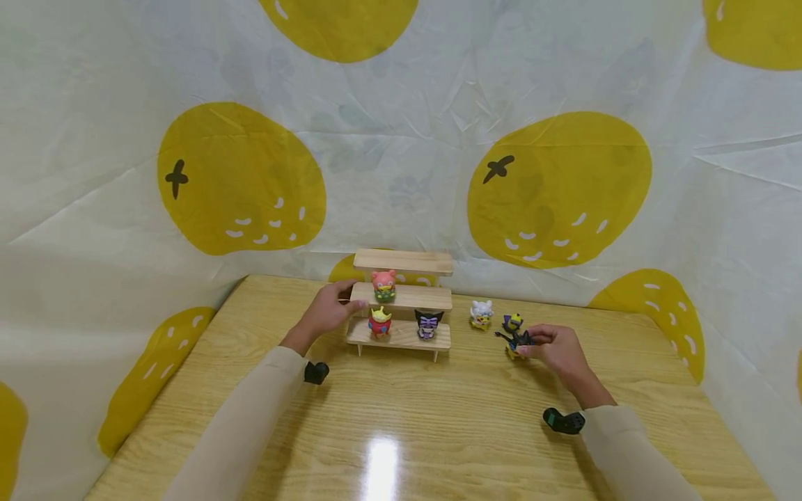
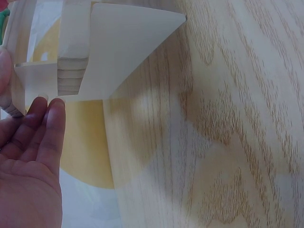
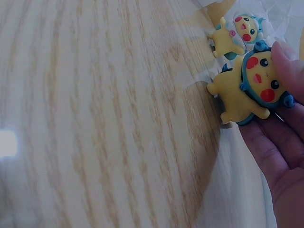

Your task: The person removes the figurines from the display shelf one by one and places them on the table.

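My left hand (image 1: pixel 328 309) holds the left end of a three-tier wooden display stand (image 1: pixel 401 298). In the left wrist view, the thumb and fingers lie on either side of a shelf end (image 2: pixel 18 92). To the stand's right, my right hand (image 1: pixel 556 349) pinches a yellow Pikachu figurine (image 3: pixel 244 88) in a dark blue hood, by its head. Next to it are another small yellow figurine (image 1: pixel 512 322) and a white-hooded one (image 1: pixel 481 314). On the stand sit a pink figurine (image 1: pixel 384 285), a red one with a yellow top (image 1: pixel 379 323) and a black-and-purple one (image 1: pixel 428 325).
The stand is near the back of a wooden table (image 1: pixel 351 431). A white curtain (image 1: pixel 401 167) with big yellow fruit prints hangs behind and at the sides. Dark wrist devices (image 1: pixel 564 421) hang below both wrists.
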A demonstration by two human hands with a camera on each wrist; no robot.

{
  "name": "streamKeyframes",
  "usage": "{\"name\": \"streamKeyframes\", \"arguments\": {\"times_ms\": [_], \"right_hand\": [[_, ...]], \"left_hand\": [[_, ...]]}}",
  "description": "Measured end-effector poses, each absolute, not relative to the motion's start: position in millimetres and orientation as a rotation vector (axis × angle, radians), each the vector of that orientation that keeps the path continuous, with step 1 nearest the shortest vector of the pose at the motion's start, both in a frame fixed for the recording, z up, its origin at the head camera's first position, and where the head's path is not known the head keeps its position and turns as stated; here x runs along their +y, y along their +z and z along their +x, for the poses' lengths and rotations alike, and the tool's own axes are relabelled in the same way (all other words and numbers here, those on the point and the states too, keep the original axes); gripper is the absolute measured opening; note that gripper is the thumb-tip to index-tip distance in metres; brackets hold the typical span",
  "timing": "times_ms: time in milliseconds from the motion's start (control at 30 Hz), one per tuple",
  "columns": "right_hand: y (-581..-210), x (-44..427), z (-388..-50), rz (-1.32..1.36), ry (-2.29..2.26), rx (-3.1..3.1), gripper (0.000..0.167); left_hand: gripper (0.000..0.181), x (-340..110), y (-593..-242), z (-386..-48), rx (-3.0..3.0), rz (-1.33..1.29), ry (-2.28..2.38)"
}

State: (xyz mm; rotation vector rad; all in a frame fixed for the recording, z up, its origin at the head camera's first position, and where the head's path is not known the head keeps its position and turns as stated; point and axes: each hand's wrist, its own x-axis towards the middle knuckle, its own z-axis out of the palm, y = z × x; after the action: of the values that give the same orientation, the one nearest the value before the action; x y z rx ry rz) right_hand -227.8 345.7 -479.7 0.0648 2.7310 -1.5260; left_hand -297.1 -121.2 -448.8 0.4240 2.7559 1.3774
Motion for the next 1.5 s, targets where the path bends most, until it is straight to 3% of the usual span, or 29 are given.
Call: {"name": "streamKeyframes", "arguments": {"times_ms": [633,1500], "right_hand": [[-477.3,352.2,-226.5,-0.070,-1.412,2.765,0.042],[-475.3,359.2,-221.9,-0.205,-1.510,2.680,0.051]], "left_hand": [[0.067,-122.3,-448.8,-298.4,2.766,0.442,1.359],[0.069,-119.8,-444.2,-293.1,2.763,0.426,1.357]]}}
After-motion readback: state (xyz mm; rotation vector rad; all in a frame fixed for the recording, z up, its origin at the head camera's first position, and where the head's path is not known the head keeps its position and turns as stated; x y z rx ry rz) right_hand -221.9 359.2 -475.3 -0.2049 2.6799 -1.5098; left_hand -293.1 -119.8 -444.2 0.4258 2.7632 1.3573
